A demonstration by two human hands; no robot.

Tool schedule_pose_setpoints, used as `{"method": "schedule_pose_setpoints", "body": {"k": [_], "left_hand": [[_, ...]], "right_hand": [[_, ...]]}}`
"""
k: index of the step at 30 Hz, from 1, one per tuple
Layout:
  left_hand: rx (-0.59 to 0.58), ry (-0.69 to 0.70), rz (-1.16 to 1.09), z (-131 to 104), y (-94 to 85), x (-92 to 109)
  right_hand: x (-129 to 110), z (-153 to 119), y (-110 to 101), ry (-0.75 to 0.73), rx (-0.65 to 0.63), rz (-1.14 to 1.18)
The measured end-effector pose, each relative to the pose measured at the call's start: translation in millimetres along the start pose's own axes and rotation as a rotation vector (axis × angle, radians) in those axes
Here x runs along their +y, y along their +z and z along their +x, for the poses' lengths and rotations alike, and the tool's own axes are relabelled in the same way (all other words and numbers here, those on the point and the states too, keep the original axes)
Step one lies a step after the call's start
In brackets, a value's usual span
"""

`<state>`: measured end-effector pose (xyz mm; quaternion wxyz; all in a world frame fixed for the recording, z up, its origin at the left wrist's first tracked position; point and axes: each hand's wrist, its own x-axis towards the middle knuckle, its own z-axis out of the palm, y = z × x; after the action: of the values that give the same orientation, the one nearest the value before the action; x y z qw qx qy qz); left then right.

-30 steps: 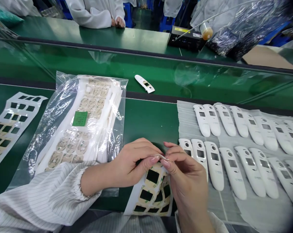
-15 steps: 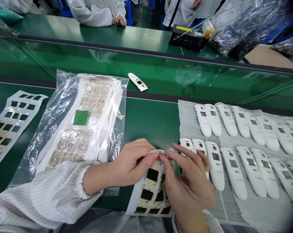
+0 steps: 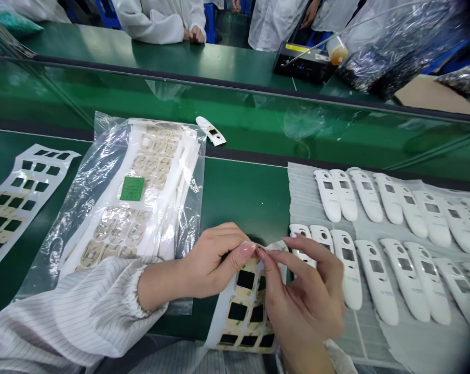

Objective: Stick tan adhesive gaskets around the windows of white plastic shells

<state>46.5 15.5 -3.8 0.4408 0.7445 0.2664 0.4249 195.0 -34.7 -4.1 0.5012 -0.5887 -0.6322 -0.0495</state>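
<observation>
A white backing sheet of adhesive stickers [image 3: 238, 311], with tan pieces around black squares, hangs bent between my hands at the table's near edge. My left hand [image 3: 215, 262] pinches its upper edge between thumb and fingers. My right hand [image 3: 303, 285] pinches the same edge just to the right, thumb and index fingertip together, the other fingers loosely raised. Both sets of fingertips nearly touch, and they hide whatever small part of the sheet lies between them. Just beyond the right hand lie white thermometer-shaped plastic housings [image 3: 347, 254].
Left of my hands, a clear plastic bag [image 3: 188, 208] holds stacked sticker sheets with a green square label [image 3: 132, 188]. Another sticker sheet [image 3: 28, 182] lies far left. One white housing part [image 3: 211, 131] rests on the green conveyor [image 3: 258, 122]. Foam sheeting [image 3: 300, 192] lies under the housings. People stand opposite.
My right fingers have shifted slightly and curled a little more at the sheet's edge. The lone housing part on the conveyor has moved left. The view has shifted slightly.
</observation>
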Motion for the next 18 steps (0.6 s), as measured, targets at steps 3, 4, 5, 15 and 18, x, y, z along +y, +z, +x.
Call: {"method": "schedule_pose_setpoints", "body": {"k": [3,4,5,15,18], "left_hand": [[0.02,-0.052,-0.018,1,-0.4,-1],[0.028,-0.077,-0.021,1,-0.6,-1],[0.035,-0.103,-0.025,2,-0.8,-1],[0.059,-0.182,-0.019,1,-2.8,-4],[0.056,-0.163,0.0,2,-3.2,-4]], "right_hand": [[-2,-1,-2,-0.064,0.009,-0.019],[-2,-1,-3,-0.094,-0.034,0.016],[-3,-1,-4,-0.124,-0.079,0.059],[-9,0,-12,-0.19,-0.265,0.084],[-10,2,-14,-0.123,-0.322,0.103]]}}
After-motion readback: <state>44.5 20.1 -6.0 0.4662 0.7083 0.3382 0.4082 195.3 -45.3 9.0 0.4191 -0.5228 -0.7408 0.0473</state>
